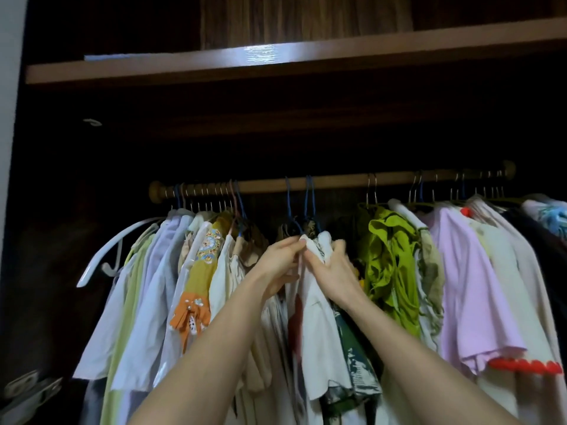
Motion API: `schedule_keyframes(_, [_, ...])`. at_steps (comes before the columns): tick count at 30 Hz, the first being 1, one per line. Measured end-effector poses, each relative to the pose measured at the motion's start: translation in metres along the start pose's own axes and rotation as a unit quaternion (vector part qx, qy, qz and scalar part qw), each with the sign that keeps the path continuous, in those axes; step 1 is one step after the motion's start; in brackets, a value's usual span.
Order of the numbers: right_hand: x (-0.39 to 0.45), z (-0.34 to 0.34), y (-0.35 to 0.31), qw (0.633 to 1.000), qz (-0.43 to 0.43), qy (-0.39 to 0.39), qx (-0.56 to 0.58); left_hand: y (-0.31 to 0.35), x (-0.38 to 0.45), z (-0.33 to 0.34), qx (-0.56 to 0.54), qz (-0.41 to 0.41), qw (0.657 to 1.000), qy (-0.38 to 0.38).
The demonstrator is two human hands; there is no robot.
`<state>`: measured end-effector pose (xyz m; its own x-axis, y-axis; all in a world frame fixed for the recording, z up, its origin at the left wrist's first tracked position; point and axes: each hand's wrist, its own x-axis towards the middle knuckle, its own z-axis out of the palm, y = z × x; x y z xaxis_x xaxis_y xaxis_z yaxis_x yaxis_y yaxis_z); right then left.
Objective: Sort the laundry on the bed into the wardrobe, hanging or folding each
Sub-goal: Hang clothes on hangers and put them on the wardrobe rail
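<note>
Dark wardrobe interior filled the view, with a wooden shelf (276, 61) overhead and a wooden rail (334, 181) running across beneath it. At the middle of that rail hung the white garment (319, 317) under attention, on a blue hanger (310, 197) whose hook was over the rail. The left hand (283, 256) pinched the fabric at the neck, fingers curled onto it, while the right hand (334, 265) gripped the bunched white collar just beside it; both were raised to hanger height, seemingly to seat the shoulders squarely so the piece would not slip. A gap on the rail to either side of this hanger suggested room had been made for it. Close on the left hung pale garments and a yellow embroidered garment (204, 262) with orange trim; on the right, an olive-green top (389, 265) and a lilac shirt (472, 289) with a red scalloped hem. An empty white hanger (113, 250) hung at the far left end. The bed was not in view, so remaining laundry could not be judged.
</note>
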<state>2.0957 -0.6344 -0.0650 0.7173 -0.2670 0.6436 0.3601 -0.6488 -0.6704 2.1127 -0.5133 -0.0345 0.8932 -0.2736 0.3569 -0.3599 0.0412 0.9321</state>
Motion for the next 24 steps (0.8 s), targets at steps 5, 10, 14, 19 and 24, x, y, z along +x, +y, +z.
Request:
schedule_keyframes(5, [-0.004, 0.014, -0.017, 0.971, 0.005, -0.106, 0.214, 0.01, -0.024, -0.013, 0.191, 0.117, 0.973, 0.049])
schedule_keyframes(10, [-0.01, 0.027, -0.041, 0.963, -0.007, -0.149, 0.224, 0.013, -0.053, -0.07, 0.663, 0.315, 0.641, 0.224])
schedule_keyframes(14, [-0.014, 0.047, -0.062, 0.969, -0.035, -0.165, 0.18, 0.001, -0.067, -0.115, 0.704, 0.289, 0.584, 0.281])
schedule_keyframes(19, [-0.015, 0.086, -0.085, 0.964, -0.07, -0.19, 0.172, -0.008, -0.066, -0.123, 0.687, 0.29, 0.613, 0.26])
schedule_keyframes(24, [-0.009, 0.104, -0.033, 0.931, -0.049, -0.154, 0.326, -0.02, -0.063, -0.124, 0.676, 0.351, 0.584, 0.281])
